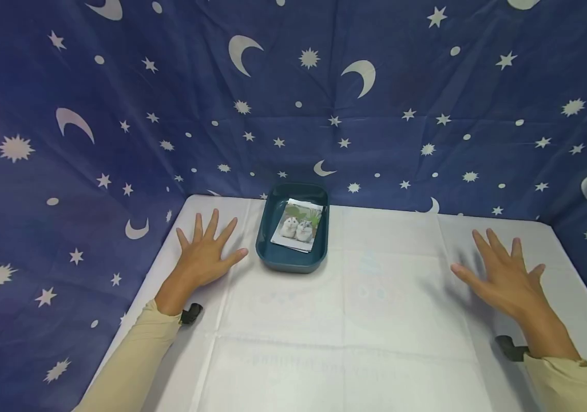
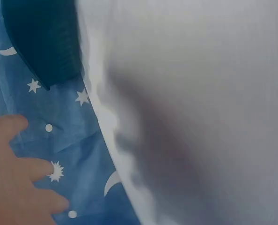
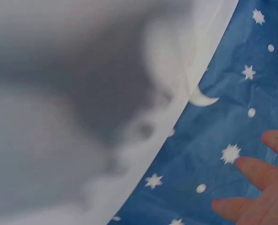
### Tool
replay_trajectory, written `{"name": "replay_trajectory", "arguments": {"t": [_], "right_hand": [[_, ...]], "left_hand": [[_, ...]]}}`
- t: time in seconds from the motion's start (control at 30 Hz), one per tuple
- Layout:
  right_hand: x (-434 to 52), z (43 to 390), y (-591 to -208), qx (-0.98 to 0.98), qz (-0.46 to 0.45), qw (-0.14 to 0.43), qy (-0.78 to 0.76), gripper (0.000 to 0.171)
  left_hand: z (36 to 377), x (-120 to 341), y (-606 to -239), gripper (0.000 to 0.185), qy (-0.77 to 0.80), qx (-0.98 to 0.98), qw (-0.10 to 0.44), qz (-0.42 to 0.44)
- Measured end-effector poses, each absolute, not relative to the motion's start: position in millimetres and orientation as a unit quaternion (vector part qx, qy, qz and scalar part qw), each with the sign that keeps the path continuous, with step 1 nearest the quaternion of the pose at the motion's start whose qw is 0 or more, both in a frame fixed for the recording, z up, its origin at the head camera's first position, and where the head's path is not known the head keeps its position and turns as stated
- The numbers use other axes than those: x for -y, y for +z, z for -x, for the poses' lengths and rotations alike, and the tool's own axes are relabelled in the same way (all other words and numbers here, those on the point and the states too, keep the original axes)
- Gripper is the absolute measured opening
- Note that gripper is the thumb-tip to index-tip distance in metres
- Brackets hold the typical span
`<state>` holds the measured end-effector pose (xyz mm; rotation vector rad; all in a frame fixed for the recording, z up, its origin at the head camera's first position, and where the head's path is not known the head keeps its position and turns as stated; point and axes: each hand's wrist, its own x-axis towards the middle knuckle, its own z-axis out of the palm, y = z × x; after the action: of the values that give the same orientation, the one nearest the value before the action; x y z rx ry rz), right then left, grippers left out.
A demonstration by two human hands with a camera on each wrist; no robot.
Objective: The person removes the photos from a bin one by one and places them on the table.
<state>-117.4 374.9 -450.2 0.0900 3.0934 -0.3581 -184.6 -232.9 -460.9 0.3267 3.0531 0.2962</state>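
A: Head view first. Left hand (image 1: 206,252) flat on the white table (image 1: 376,320), fingers spread, holding nothing. Right hand (image 1: 504,274) same: splayed, palm down, empty, slightly blurred.

B: Nearest thing?

A: Teal tray (image 1: 293,260), at the back middle of the table, just beside the left hand's thumb side, not touching. Well apart from the right hand. Inside it lies a stack of cards (image 1: 297,227); the top one shows two small furry animals.

B: Orientation?

A: The tray's long axis runs away from the person, toward the starry backdrop (image 1: 293,103). The cards follow it, tilted a bit clockwise, far corner leaning on the tray's back wall.

B: Handling guess?

A: The tray looks like rigid plastic, light, smooth; I'd take it by the long side rims. The cards look thin, bendy and slick, likely to slide apart, so I'd pinch the raised far edge.

B: Left wrist view?

A: Fingers (image 2: 22,173) straight at lower left over the blue star cloth (image 2: 78,154), gripping nothing. The tray's (image 2: 43,42) dark outer wall shows top left; the table (image 2: 200,112) fills the rest, blurred. Cards not visible.

B: Right wrist?

A: Fingertips (image 3: 258,173) lower right, extended, nothing between them. The star cloth (image 3: 223,122) is behind, the table (image 3: 73,93) a blurred grey-white mass at left. No tray or cards here.
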Motion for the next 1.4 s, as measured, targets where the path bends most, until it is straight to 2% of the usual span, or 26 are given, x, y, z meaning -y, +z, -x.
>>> {"name": "replay_trajectory", "arguments": {"t": [0.3,0.67,0.8,1.0,1.23,1.4], "right_hand": [[-316.8,156.2,-425.1,-0.985,0.048,0.034,-0.16,0.095],[-196.9,235.1,-404.6,-0.944,0.16,0.009,-0.289,0.061],[-154.0,262.6,-396.0,-0.935,0.162,0.049,-0.313,0.061],[-104.5,293.1,-392.7,-0.912,0.133,0.138,-0.363,0.067],[-71.9,316.5,-402.1,-0.891,0.091,0.205,-0.396,0.061],[-55.6,322.9,-415.9,-0.907,0.068,0.208,-0.36,0.064]], "left_hand": [[174.6,224.0,-463.9,0.079,0.233,-0.966,0.068,-0.083],[183.1,189.4,-467.3,0.069,0.458,-0.886,0.07,-0.004],[191.2,175.1,-471.7,0.062,0.552,-0.829,0.086,0.04],[193.3,159.0,-475.1,0.053,0.665,-0.734,0.09,0.102],[191.6,146.1,-478.3,0.053,0.645,-0.752,0.081,0.113],[195.2,140.5,-482.6,0.057,0.605,-0.784,0.08,0.117]]}}
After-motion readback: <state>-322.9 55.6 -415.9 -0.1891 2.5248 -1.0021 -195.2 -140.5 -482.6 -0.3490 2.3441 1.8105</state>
